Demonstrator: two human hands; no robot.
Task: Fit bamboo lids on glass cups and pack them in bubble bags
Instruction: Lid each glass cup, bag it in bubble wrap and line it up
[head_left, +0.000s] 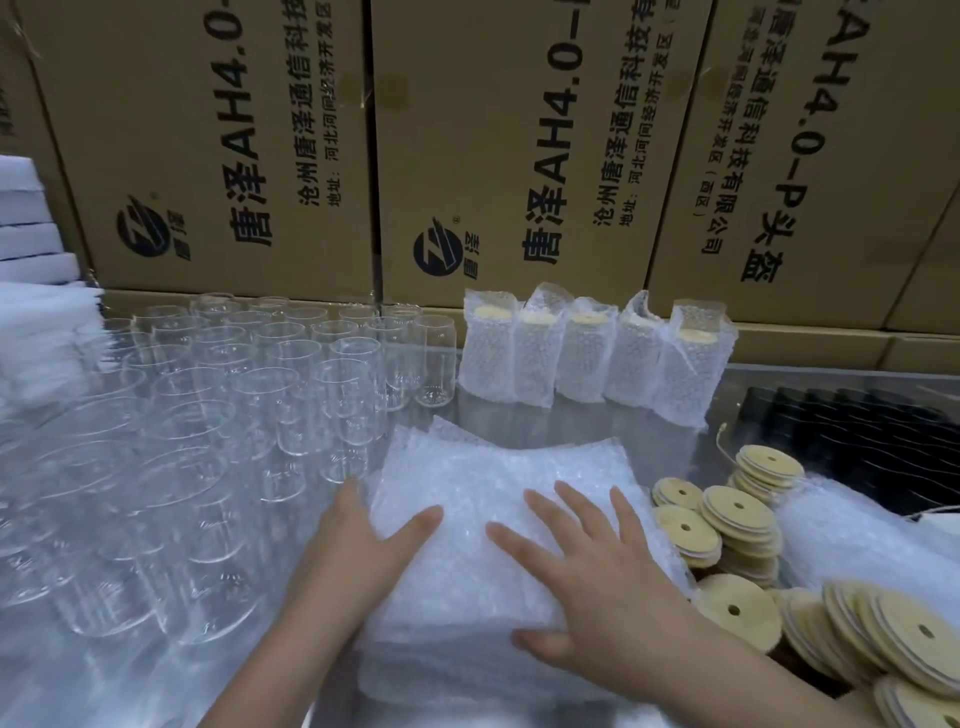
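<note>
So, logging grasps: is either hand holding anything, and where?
Nothing gripped, it seems. The left hand rests at the left edge of the bag stack, thumb on top; the right hand lies flat on top.

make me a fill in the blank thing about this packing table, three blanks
The row of packed cups at the back holds ____ cups.
The empty glass cups stand to the ____ of the left hand, which rests on the bubble bags.
The bamboo lids lie piled to the ____ of the right hand.
Missing words: five; left; right.
</note>
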